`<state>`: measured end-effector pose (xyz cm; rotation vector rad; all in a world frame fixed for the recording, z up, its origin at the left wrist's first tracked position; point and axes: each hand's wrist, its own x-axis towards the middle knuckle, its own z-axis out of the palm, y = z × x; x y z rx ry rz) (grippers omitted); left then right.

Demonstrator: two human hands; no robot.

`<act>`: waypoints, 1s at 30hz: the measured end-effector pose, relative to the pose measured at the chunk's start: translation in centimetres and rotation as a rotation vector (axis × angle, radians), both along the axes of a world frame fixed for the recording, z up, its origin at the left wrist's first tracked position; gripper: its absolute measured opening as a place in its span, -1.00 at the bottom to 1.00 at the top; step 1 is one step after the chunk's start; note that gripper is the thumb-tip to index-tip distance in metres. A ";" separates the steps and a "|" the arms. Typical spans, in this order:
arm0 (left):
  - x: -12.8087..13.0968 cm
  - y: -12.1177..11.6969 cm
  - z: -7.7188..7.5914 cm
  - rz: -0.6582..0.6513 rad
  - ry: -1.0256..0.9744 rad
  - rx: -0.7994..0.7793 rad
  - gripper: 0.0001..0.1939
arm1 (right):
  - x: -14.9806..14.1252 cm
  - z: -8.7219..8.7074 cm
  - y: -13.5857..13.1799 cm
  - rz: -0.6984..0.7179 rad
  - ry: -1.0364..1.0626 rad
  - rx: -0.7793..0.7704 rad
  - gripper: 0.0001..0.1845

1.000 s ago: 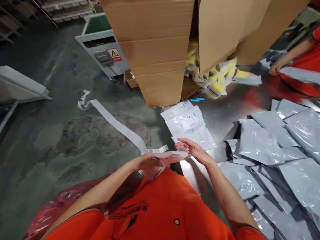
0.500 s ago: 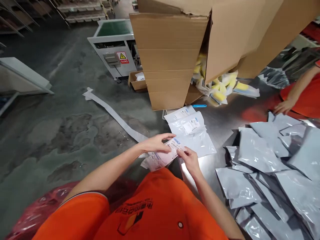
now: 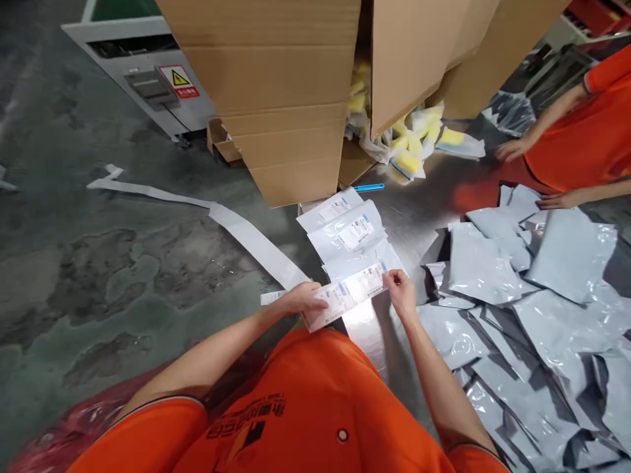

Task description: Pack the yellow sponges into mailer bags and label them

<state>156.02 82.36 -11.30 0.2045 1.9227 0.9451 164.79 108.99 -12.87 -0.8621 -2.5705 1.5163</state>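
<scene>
A printed label strip (image 3: 350,293) is stretched between my hands, close in front of my orange shirt. At its left end, my left hand (image 3: 305,297) is closed on it, thumb on top. My right hand (image 3: 401,292) pinches the right end between thumb and fingertips. Just beyond the strip, on the metal table, lie overlapping grey mailer bags (image 3: 348,230), two of them with a white label showing. From beside my left hand a long pale paper strip (image 3: 256,243) trails off toward the floor at left.
A tall cardboard box (image 3: 296,112) stands ahead, with yellow wrapped pieces (image 3: 409,144) spilling beside it. A blue pen-like tool (image 3: 369,188) lies near the bags. Heaped grey mailers (image 3: 522,315) fill the right, where a co-worker's hands (image 3: 515,150) rest.
My right hand has moved right and the label strip is now drawn out flat between both hands. The view has shifted, and more of the co-worker shows.
</scene>
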 end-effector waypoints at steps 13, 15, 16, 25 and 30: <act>-4.5 -8.9 -0.6 0.011 -0.002 -0.074 -0.60 | -2.7 -5.1 -7.3 0.211 -0.376 0.547 -0.20; -5.2 -7.3 0.4 0.005 0.013 -0.007 -0.61 | -6.2 -5.5 -10.1 0.234 -0.402 0.506 -0.21; -5.7 -6.4 0.9 -0.004 0.028 0.019 -0.61 | -8.2 -5.2 -10.9 0.256 -0.394 0.477 -0.20; -6.6 -2.5 -0.2 0.085 -0.044 0.080 -0.52 | -9.0 2.7 8.8 -0.042 -0.324 0.719 -0.14; -4.2 0.0 -1.2 0.086 -0.212 0.109 -0.43 | -1.3 3.8 18.7 -0.158 -0.593 0.713 -0.49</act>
